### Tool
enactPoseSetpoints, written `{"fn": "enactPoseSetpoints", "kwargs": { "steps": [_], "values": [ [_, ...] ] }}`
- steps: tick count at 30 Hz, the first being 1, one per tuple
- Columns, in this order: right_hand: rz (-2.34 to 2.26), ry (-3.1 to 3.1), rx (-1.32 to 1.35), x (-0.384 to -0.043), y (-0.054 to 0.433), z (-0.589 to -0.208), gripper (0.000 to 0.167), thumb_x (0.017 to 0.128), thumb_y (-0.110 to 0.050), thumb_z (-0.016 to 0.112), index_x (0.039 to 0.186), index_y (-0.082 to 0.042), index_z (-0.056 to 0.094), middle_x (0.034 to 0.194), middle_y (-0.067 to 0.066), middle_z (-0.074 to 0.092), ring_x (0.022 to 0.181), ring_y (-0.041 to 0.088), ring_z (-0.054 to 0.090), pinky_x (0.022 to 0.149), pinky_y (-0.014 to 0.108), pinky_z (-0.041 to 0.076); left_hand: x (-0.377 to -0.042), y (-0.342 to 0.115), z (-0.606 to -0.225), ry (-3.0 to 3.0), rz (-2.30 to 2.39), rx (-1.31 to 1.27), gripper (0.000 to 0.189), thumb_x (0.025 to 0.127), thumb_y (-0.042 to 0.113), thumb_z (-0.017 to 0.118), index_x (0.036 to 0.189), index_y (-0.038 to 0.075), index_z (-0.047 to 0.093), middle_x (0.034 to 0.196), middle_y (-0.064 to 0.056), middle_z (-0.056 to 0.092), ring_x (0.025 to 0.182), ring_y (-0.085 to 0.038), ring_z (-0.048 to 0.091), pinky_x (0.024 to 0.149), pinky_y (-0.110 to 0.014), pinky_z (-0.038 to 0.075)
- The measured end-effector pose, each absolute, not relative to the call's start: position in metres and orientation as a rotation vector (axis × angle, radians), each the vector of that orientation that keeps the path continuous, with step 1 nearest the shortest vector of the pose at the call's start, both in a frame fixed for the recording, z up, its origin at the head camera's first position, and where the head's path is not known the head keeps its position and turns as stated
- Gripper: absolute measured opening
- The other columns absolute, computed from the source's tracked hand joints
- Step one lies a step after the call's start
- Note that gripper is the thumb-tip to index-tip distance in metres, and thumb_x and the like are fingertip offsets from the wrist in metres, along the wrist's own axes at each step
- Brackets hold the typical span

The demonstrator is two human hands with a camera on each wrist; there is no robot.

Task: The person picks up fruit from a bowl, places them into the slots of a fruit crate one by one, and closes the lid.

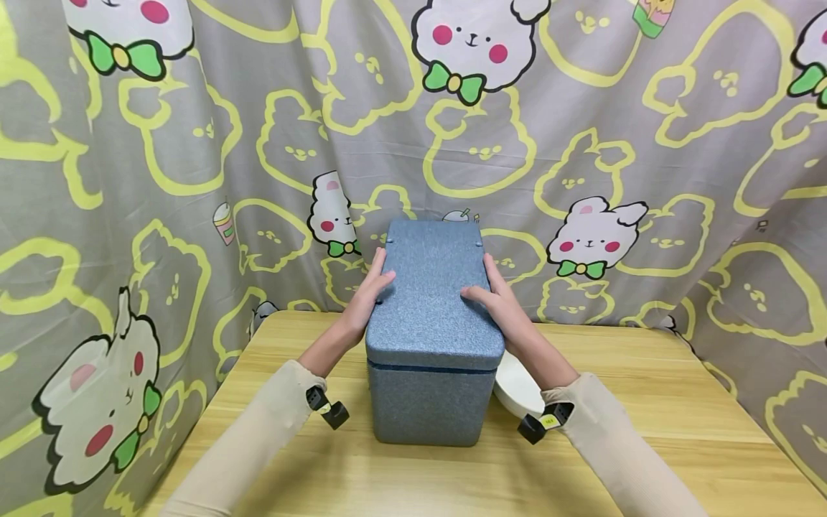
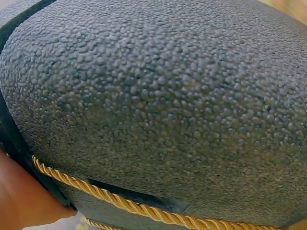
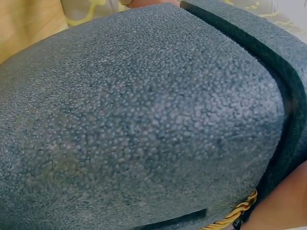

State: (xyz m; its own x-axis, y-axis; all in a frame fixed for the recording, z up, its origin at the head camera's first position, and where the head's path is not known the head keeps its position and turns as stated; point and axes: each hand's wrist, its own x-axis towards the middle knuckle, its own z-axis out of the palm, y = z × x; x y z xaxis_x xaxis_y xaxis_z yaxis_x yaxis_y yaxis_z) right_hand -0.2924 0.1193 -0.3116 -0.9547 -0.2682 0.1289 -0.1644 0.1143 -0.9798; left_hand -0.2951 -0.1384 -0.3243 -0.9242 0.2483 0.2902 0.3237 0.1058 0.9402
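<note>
A speckled blue-grey foam box (image 1: 428, 408) stands on the table in front of me, its long lid (image 1: 434, 309) on top. Between lid and body runs a dark band. My left hand (image 1: 370, 291) holds the lid's left side, thumb over the top edge, fingers along the side. On the opposite side my right hand (image 1: 507, 305) grips the lid the same way. A twisted gold cord (image 2: 122, 201) crosses the box's side beside a dark slot in the left wrist view. More gold cord (image 3: 235, 215) shows near the hand in the right wrist view.
Beside the box, partly behind my right forearm, sits a white round dish (image 1: 519, 386). The wooden table (image 1: 646, 402) reaches back to a patterned curtain (image 1: 388, 143), which hangs behind and along both sides.
</note>
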Motion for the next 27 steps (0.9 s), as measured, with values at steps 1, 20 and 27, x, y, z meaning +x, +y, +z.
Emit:
{"fn": "enactPoseSetpoints", "kwargs": {
  "steps": [1, 20, 27],
  "values": [
    [-1.985, 2.286, -0.44, -0.293, 0.119, -0.312, 0.097, 0.094, -0.024, 0.059, 0.165, -0.026, -0.008, 0.172, -0.001, -0.013, 0.159, 0.02, -0.01, 0.129, 0.053, 0.0, -0.295, -0.138, -0.325, -2.292, -1.977, -0.591, 0.073, 0.107, 0.033, 0.035, 0.164, 0.014, -0.006, 0.172, 0.001, -0.016, 0.159, -0.017, -0.017, 0.129, -0.05, -0.007],
    [-1.951, 2.261, -0.417, -0.293, 0.121, -0.317, 0.099, 0.095, -0.025, 0.063, 0.165, -0.025, -0.008, 0.173, 0.004, -0.008, 0.16, 0.025, -0.003, 0.129, 0.054, 0.006, -0.293, -0.143, -0.333, -2.329, -2.026, -0.566, 0.087, 0.099, 0.027, 0.05, 0.164, 0.017, -0.007, 0.172, 0.002, -0.016, 0.158, -0.016, -0.016, 0.129, -0.049, -0.006],
    [-1.883, 2.329, -0.408, -0.294, 0.122, -0.32, 0.102, 0.094, -0.029, 0.067, 0.165, -0.027, -0.006, 0.173, 0.005, -0.004, 0.16, 0.027, -0.001, 0.128, 0.057, 0.008, -0.296, -0.149, -0.338, -2.37, -1.972, -0.632, 0.094, 0.095, 0.029, 0.056, 0.165, 0.019, -0.007, 0.172, 0.004, -0.016, 0.159, -0.015, -0.014, 0.128, -0.053, -0.007]
  ]
}}
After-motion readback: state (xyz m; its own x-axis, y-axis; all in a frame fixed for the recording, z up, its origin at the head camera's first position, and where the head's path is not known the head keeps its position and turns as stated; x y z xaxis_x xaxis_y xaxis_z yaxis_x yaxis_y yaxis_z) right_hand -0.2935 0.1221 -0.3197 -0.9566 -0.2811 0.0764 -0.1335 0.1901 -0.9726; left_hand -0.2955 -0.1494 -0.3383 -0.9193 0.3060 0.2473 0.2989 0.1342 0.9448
